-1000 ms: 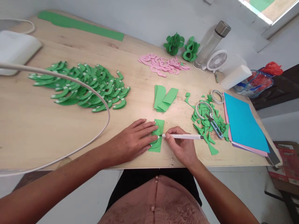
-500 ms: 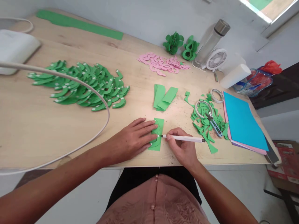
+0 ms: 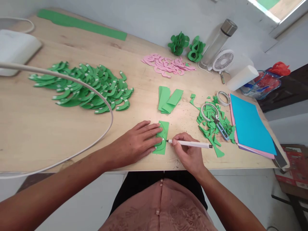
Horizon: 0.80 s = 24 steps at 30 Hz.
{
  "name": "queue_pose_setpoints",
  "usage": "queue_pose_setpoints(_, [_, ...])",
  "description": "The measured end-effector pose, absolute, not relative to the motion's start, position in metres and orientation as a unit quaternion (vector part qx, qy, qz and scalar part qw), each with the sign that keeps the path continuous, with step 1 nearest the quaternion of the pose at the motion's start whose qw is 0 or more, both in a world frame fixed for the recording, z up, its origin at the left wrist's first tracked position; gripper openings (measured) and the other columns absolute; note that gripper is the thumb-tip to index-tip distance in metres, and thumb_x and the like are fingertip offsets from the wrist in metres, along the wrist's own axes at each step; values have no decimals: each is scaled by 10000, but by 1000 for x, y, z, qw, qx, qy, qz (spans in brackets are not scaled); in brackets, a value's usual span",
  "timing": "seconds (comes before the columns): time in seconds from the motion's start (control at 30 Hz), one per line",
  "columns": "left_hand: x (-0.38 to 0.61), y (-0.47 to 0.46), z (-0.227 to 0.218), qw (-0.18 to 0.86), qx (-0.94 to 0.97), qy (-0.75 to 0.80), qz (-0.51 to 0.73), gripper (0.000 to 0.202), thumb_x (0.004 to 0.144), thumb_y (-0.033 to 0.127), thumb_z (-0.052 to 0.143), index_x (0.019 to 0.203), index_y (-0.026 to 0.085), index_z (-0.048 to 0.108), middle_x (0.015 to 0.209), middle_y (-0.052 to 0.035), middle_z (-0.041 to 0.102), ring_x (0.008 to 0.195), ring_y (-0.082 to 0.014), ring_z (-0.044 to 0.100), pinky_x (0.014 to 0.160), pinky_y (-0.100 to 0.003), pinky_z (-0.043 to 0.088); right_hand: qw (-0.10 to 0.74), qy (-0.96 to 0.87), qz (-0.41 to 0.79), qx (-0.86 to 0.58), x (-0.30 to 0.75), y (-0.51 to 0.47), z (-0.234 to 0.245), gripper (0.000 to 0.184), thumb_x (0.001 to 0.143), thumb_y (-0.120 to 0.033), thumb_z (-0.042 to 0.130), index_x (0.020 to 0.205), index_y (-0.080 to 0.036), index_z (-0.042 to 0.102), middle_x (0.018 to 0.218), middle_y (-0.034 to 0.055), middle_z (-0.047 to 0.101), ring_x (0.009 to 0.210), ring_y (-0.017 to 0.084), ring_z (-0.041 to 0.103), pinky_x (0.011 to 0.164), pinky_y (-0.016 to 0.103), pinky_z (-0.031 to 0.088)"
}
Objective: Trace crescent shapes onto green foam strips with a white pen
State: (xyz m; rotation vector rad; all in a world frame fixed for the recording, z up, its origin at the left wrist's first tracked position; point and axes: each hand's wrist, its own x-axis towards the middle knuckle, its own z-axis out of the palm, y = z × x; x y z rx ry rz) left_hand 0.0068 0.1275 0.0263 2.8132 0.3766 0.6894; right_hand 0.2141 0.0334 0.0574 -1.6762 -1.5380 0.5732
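My left hand (image 3: 139, 141) lies flat with its fingers stretched over a small green paper strip (image 3: 162, 150) near the table's front edge. Dark curved lines show on that strip, and a cut green piece appears to lie under my fingertips, partly hidden. In my right hand (image 3: 187, 150) is a white pen (image 3: 192, 144), held between thumb and fingers. Its dark tip points left, at the strip's right edge. Just beyond the strip lie several blank green strips (image 3: 166, 99), overlapping.
Cut green pieces (image 3: 89, 86) are heaped at left, behind a white cable (image 3: 110, 118). Pink cutouts (image 3: 168, 65) lie at the back. On the right are green scraps (image 3: 211, 128) with scissors (image 3: 221, 128), a tape roll (image 3: 223, 98), blue paper (image 3: 252, 125), a fan (image 3: 223, 61) and a bottle (image 3: 218, 45).
The pen tip has shifted slightly right and down, toward the strip's edge. My left hand stays in place on the paper.
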Motion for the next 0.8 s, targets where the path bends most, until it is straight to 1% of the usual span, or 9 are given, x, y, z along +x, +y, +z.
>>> queue_pose_setpoints(0.2, [7,128,28,108,959,125,231,257,986,193,471,1174,185,646,1328,-129,652,1292,-276,569,1119,-505,422,385,-601,232,-661,214,31,58,112,856,-261,574,762,-221,621,704,7,676,631,156,593,594,281,432])
queue_pose_setpoints(0.37, [5,128,25,101,963,119,220,273,968,160,470,1160,223,653,1335,-140,637,1295,-280,562,1099,-517,433,390,-601,233,-658,214,31,57,124,864,-264,567,765,-213,622,711,10,671,644,155,586,613,283,432])
queue_pose_setpoints(0.5, [5,129,19,98,957,111,248,275,973,165,454,1145,232,659,1332,-151,632,1299,-293,555,1090,-539,431,388,-603,231,-657,214,30,56,130,867,-269,569,769,-205,625,710,9,668,631,149,572,601,278,418])
queue_pose_setpoints(0.8, [5,129,27,106,960,114,230,274,969,157,472,1143,234,669,1330,-146,639,1291,-279,564,1102,-519,425,390,-608,226,-653,214,30,57,127,871,-259,567,765,-208,616,699,4,663,627,147,569,597,273,414])
